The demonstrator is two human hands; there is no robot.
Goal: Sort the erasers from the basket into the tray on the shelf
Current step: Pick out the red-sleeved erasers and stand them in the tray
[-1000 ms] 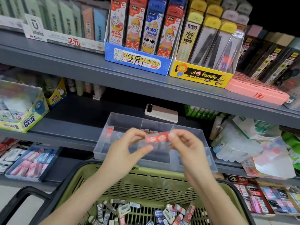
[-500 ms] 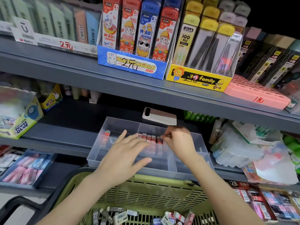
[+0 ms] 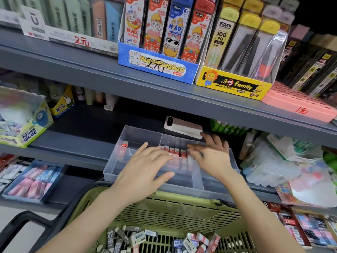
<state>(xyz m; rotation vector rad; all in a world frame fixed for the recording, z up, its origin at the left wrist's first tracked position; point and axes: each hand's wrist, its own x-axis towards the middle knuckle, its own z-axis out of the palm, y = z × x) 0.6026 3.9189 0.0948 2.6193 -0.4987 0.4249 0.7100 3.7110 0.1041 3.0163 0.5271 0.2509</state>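
Note:
A clear plastic tray (image 3: 116,167) with dividers stands on the middle shelf. A row of red-and-white erasers (image 3: 174,152) stands in its middle compartment, and a single red eraser (image 3: 124,146) lies in the left one. My left hand (image 3: 147,168) hovers flat over the tray with fingers spread, its fingertips near the row. My right hand (image 3: 211,156) is over the row's right end, fingers stretched out and blurred, holding nothing I can see. Below, the green basket (image 3: 173,207) holds several loose erasers (image 3: 138,238) in grey, white, blue and red wrappers.
A phone (image 3: 182,126) lies on the shelf just behind the tray. The upper shelf (image 3: 91,73) overhangs with boxed pencil leads. A glue box (image 3: 27,128) stands left, plastic packets (image 3: 273,165) right, and a blue box of pink erasers (image 3: 34,181) lower left.
A second ago both hands held a red eraser above the tray. My right hand set it into the row, then opened; my left hand lowered flat over the tray.

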